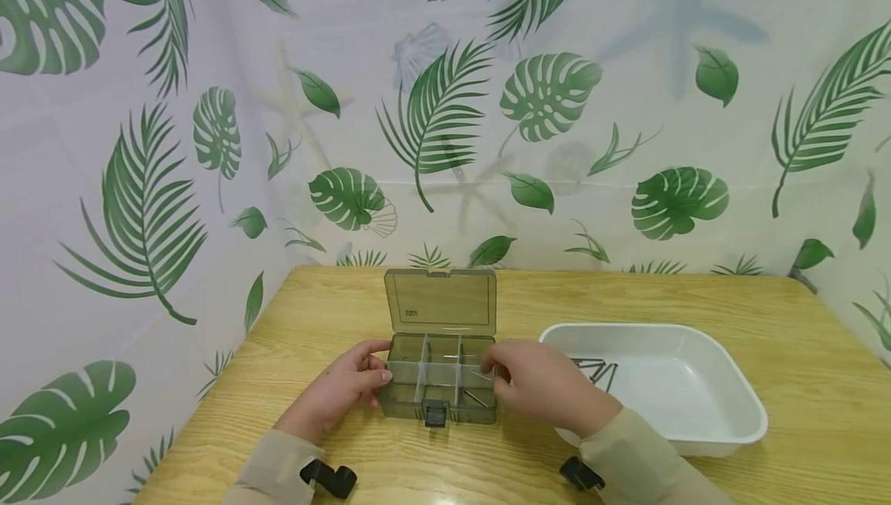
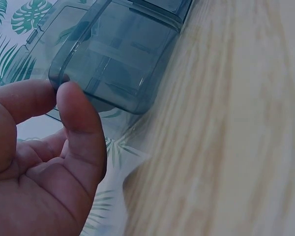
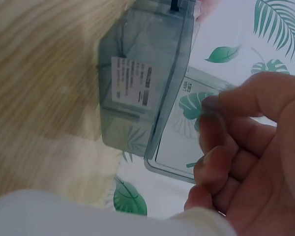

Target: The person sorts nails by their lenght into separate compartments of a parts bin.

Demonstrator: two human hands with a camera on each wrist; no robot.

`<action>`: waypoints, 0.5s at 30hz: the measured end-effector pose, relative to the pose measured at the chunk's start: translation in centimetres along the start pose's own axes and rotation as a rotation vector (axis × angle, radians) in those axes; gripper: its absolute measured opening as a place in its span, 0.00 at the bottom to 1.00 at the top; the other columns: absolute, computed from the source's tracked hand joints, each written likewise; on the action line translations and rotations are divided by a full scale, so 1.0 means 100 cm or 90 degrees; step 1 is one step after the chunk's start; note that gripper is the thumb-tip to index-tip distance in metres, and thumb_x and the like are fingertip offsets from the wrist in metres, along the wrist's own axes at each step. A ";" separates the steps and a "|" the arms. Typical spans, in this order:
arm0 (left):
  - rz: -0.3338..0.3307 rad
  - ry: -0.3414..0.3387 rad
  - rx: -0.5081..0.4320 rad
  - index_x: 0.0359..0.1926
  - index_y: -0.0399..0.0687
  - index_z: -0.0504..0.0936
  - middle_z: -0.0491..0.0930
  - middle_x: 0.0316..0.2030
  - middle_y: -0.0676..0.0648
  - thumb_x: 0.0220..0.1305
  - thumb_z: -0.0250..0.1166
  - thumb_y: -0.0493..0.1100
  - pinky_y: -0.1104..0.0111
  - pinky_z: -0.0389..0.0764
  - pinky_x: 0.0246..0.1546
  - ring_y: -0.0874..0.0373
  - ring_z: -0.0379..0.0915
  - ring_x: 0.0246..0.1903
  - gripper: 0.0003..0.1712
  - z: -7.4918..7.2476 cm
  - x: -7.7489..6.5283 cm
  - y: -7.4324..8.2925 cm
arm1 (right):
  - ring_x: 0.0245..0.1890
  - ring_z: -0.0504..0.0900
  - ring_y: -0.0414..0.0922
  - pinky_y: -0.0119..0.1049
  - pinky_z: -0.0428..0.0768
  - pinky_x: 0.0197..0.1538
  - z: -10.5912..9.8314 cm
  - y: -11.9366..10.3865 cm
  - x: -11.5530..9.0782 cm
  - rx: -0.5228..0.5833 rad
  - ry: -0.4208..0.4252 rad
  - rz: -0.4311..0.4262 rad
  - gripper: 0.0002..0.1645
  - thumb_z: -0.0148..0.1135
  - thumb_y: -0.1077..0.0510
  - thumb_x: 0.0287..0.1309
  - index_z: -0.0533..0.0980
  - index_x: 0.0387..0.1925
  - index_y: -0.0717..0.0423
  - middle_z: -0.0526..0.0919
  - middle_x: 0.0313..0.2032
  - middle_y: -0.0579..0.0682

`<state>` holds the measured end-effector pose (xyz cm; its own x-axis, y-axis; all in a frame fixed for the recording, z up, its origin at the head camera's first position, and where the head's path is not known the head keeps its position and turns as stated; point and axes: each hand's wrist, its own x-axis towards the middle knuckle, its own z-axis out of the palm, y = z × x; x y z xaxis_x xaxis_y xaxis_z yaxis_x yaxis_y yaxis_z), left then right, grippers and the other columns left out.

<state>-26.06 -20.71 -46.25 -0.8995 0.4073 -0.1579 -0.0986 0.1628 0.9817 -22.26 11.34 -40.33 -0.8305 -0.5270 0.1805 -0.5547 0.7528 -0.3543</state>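
A smoky see-through compartment box stands on the table with its lid raised at the back. Dividers split it into several compartments. My left hand holds the box's left side; in the left wrist view its thumb lies at the corner. Over the right-hand compartments is my right hand, with fingers bent. Nothing shows between those fingers in the right wrist view. In the front right compartment lies a thin metal piece like a screw or nail.
Right of the box sits a white plastic tray, holding several long metal pieces like screws or nails at its left end. A leaf-patterned cloth hangs behind the wooden table. A label is on the box's underside.
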 end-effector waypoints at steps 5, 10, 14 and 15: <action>0.001 -0.004 -0.001 0.77 0.40 0.56 0.70 0.42 0.43 0.74 0.61 0.40 0.65 0.79 0.31 0.56 0.67 0.30 0.37 0.000 0.000 0.001 | 0.32 0.76 0.37 0.38 0.79 0.37 0.000 -0.002 0.002 -0.002 -0.015 0.002 0.11 0.68 0.57 0.60 0.84 0.44 0.52 0.79 0.32 0.38; 0.001 -0.002 -0.001 0.77 0.40 0.56 0.69 0.42 0.43 0.74 0.61 0.39 0.65 0.79 0.31 0.56 0.67 0.30 0.37 0.000 0.000 0.001 | 0.35 0.77 0.41 0.39 0.79 0.38 -0.002 0.003 -0.002 0.008 -0.004 0.001 0.10 0.68 0.57 0.60 0.84 0.44 0.50 0.78 0.34 0.39; -0.002 0.004 0.001 0.77 0.40 0.57 0.69 0.42 0.43 0.74 0.60 0.39 0.66 0.79 0.31 0.56 0.67 0.29 0.36 0.002 -0.001 0.002 | 0.37 0.77 0.42 0.39 0.78 0.39 -0.004 0.010 -0.008 -0.002 0.018 -0.006 0.10 0.67 0.58 0.60 0.83 0.44 0.49 0.78 0.36 0.40; -0.003 0.004 0.001 0.77 0.40 0.57 0.70 0.42 0.43 0.74 0.60 0.39 0.66 0.79 0.31 0.56 0.67 0.29 0.36 0.002 -0.002 0.003 | 0.37 0.77 0.42 0.39 0.78 0.39 -0.005 0.012 -0.011 -0.006 0.020 -0.004 0.10 0.67 0.57 0.60 0.83 0.44 0.49 0.78 0.36 0.40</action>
<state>-25.86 -20.53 -45.97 -0.9018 0.4008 -0.1614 -0.1017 0.1663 0.9808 -22.08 13.00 -40.49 -0.8280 -0.5192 0.2117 -0.5604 0.7531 -0.3448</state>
